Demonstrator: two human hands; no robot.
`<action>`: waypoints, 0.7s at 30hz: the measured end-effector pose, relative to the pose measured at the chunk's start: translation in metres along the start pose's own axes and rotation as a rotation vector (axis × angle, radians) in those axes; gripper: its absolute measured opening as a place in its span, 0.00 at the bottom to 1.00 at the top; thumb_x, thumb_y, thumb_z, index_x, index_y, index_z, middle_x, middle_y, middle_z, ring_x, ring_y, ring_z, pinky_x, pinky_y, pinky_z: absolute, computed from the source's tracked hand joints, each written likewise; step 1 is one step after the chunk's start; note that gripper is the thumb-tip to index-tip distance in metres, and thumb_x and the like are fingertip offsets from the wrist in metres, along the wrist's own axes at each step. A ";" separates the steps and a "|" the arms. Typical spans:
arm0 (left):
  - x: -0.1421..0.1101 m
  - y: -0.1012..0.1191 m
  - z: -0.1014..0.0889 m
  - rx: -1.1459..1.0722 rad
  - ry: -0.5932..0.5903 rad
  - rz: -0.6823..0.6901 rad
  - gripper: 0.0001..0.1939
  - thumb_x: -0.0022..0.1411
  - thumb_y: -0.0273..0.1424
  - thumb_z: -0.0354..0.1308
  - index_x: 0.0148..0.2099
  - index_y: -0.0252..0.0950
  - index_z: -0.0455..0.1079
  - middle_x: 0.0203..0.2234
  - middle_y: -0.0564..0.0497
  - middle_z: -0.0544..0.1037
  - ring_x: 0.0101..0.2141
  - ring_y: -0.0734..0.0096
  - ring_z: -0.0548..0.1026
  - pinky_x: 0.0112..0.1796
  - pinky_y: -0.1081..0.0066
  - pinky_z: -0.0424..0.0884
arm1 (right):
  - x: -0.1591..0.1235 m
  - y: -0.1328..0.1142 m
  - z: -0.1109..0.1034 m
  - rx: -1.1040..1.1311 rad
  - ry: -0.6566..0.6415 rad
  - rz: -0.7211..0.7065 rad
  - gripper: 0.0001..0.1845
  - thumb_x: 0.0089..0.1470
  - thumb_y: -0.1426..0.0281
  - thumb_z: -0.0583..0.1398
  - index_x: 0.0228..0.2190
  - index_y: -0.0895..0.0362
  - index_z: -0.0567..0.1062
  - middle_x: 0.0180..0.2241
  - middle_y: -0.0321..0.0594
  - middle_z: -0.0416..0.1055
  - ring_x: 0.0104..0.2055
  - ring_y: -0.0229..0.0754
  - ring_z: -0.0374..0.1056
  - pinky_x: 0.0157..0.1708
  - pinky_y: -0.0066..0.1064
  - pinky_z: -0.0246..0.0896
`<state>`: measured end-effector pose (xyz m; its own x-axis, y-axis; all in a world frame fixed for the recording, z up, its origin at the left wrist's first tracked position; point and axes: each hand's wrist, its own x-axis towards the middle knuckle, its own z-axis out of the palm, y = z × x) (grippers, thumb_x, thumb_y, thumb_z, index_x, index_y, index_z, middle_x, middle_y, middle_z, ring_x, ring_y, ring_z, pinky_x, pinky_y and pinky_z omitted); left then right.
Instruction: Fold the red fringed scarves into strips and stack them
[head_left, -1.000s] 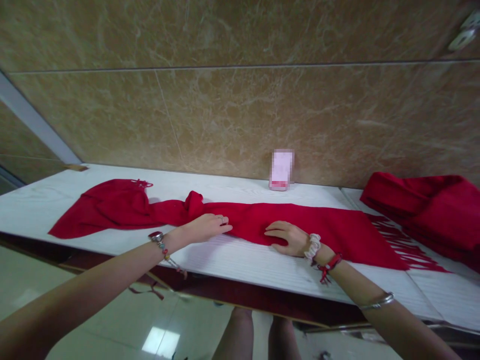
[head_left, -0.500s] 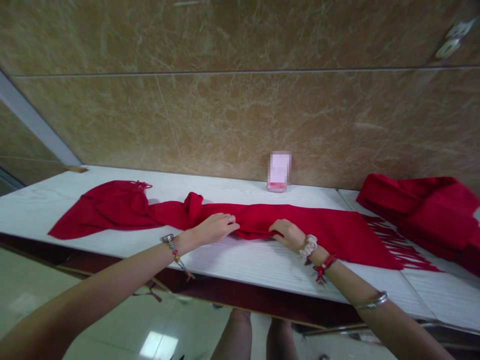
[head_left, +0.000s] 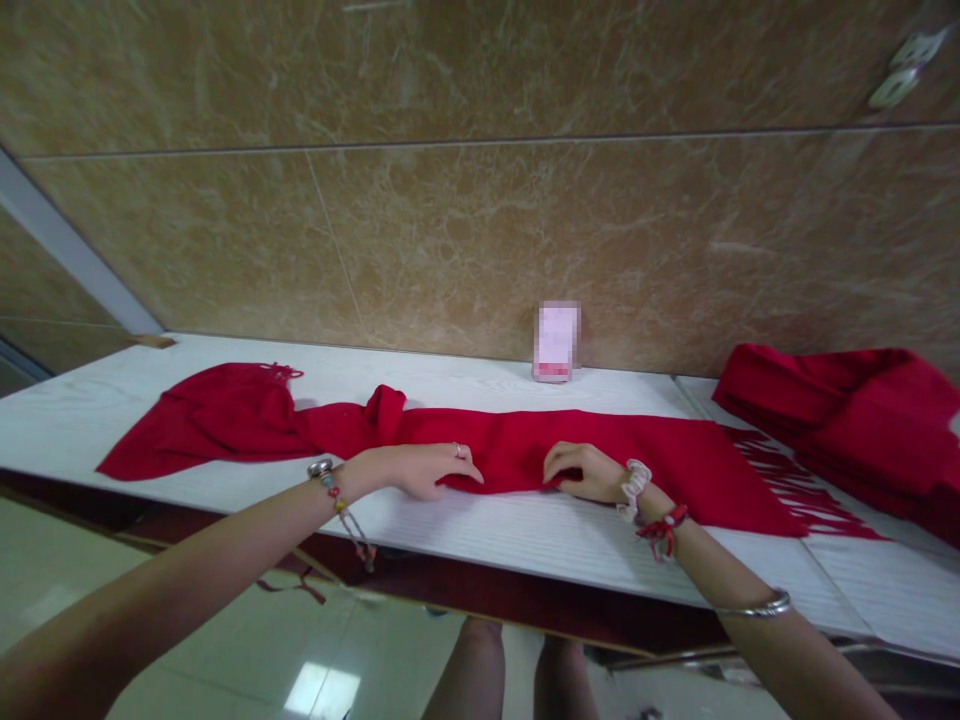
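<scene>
A long red scarf lies lengthwise along the white tabletop, its right end fringed and fairly flat, its left part bunched up. My left hand pinches the scarf's near edge around the middle, thumb below and fingers on top. A short way to the right, my right hand grips the same edge with curled fingers. Between the two hands the cloth lies smooth. Against the wall stands a pink, blurred upright object, apart from the scarf.
A second red cloth is heaped at the right, partly beside the fringe. Behind the table rises a brown marble-look wall with a white socket at upper right. Below the table's front edge are a dark red shelf and the tiled floor.
Both hands have moved slightly toward me and a little apart, drawing the scarf's near edge nearer the table's front. The cloth between them looks flatter.
</scene>
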<state>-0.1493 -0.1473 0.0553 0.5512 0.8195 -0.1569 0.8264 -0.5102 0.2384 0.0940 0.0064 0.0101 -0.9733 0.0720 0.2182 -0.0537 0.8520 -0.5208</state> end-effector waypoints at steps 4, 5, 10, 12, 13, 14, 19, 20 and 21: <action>0.022 -0.019 -0.012 -0.110 0.209 -0.083 0.14 0.60 0.28 0.47 0.47 0.34 0.66 0.43 0.46 0.69 0.44 0.69 0.66 0.47 0.71 0.59 | 0.000 0.003 0.003 0.040 -0.023 -0.030 0.10 0.45 0.76 0.56 0.29 0.56 0.77 0.38 0.42 0.69 0.41 0.41 0.65 0.44 0.35 0.60; 0.031 -0.026 -0.014 -0.124 0.266 -0.141 0.14 0.60 0.28 0.45 0.46 0.32 0.66 0.43 0.44 0.69 0.45 0.68 0.66 0.47 0.70 0.58 | 0.000 0.005 0.005 0.052 -0.020 -0.040 0.10 0.45 0.77 0.57 0.29 0.56 0.77 0.38 0.42 0.69 0.42 0.41 0.65 0.45 0.36 0.59; 0.077 -0.063 -0.015 -0.217 0.233 -0.393 0.13 0.53 0.27 0.52 0.43 0.29 0.66 0.42 0.43 0.70 0.43 0.64 0.65 0.46 0.67 0.58 | 0.001 0.010 0.012 0.099 0.038 -0.070 0.08 0.45 0.76 0.58 0.29 0.57 0.77 0.37 0.43 0.69 0.42 0.42 0.65 0.44 0.36 0.59; 0.089 -0.074 -0.015 -0.251 0.164 -0.408 0.12 0.48 0.27 0.57 0.38 0.30 0.68 0.33 0.47 0.73 0.36 0.66 0.68 0.39 0.69 0.62 | 0.001 0.009 0.015 0.087 0.082 -0.082 0.09 0.45 0.75 0.59 0.31 0.56 0.76 0.36 0.43 0.70 0.40 0.41 0.65 0.43 0.36 0.60; 0.093 -0.078 -0.016 -0.271 0.127 -0.410 0.11 0.46 0.27 0.58 0.35 0.30 0.68 0.28 0.50 0.72 0.32 0.67 0.68 0.36 0.71 0.63 | 0.001 0.008 0.016 0.075 0.103 -0.092 0.09 0.45 0.74 0.58 0.31 0.56 0.76 0.35 0.42 0.70 0.39 0.41 0.65 0.43 0.36 0.60; 0.096 -0.081 -0.017 -0.296 0.090 -0.409 0.09 0.45 0.28 0.58 0.32 0.31 0.68 0.24 0.53 0.71 0.28 0.69 0.68 0.32 0.72 0.63 | 0.001 0.008 0.017 0.063 0.120 -0.103 0.09 0.46 0.74 0.58 0.31 0.56 0.76 0.34 0.42 0.70 0.39 0.41 0.65 0.42 0.37 0.60; 0.088 -0.092 -0.032 -0.422 -0.010 -0.369 0.12 0.46 0.34 0.56 0.34 0.34 0.68 0.25 0.56 0.71 0.27 0.73 0.67 0.28 0.76 0.62 | 0.000 0.006 0.020 -0.004 0.146 -0.137 0.11 0.48 0.75 0.54 0.32 0.56 0.76 0.34 0.43 0.70 0.39 0.41 0.65 0.41 0.36 0.60; 0.084 -0.094 -0.034 -0.446 -0.029 -0.370 0.15 0.45 0.35 0.57 0.37 0.35 0.67 0.28 0.55 0.71 0.28 0.73 0.67 0.28 0.76 0.62 | 0.000 0.006 0.021 -0.012 0.148 -0.143 0.11 0.49 0.75 0.54 0.32 0.56 0.76 0.34 0.43 0.70 0.39 0.41 0.64 0.41 0.36 0.60; 0.081 -0.096 -0.035 -0.463 -0.044 -0.379 0.18 0.43 0.35 0.58 0.39 0.35 0.67 0.29 0.55 0.71 0.29 0.73 0.68 0.28 0.76 0.62 | -0.001 0.006 0.021 -0.016 0.150 -0.146 0.12 0.49 0.75 0.54 0.32 0.56 0.76 0.34 0.43 0.70 0.39 0.41 0.64 0.41 0.36 0.60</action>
<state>-0.1882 -0.0226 0.0536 0.2399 0.9055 -0.3500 0.8357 -0.0091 0.5492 0.0896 0.0006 -0.0104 -0.9113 0.0222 0.4111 -0.1870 0.8673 -0.4614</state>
